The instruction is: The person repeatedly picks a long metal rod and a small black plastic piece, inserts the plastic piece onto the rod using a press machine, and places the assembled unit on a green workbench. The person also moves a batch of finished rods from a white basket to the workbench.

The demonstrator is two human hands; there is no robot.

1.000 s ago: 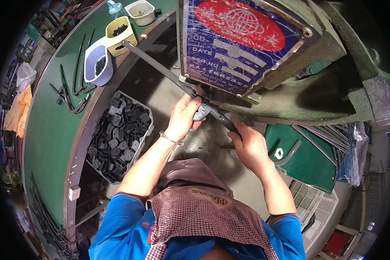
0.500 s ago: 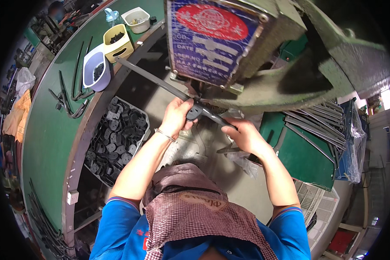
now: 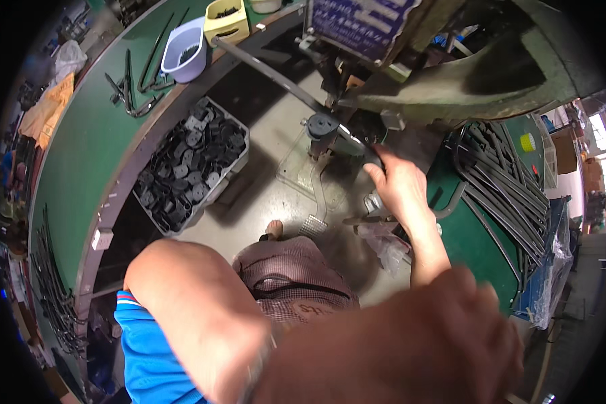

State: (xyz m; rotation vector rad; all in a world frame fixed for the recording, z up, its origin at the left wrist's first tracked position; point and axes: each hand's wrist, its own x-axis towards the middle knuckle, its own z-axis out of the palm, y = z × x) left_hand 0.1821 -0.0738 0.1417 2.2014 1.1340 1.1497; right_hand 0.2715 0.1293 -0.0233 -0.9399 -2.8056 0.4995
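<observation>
**Right hand on the tube, left hand blurred up close**

The tube slants from the upper left of the frame down to the centre, where the right hand is closed around its lower end, thumb along the near side. A dark, round-ended bracket lies against the tube just above the middle of the frame, below the head of the green machine.

The left arm crosses the bottom of the frame, and its hand fills much of the lower right. It is too blurred to tell whether it holds anything.

At left, a green worktop carries a lilac tub and a yellow tub, touching or nearly so, with bent dark rods beside them. Right of its edge, a crate is heaped with black parts. On the right, a second green surface bears a pile of dark tubes. A pedal shows on the pale floor near the centre, just above the checked apron.
</observation>
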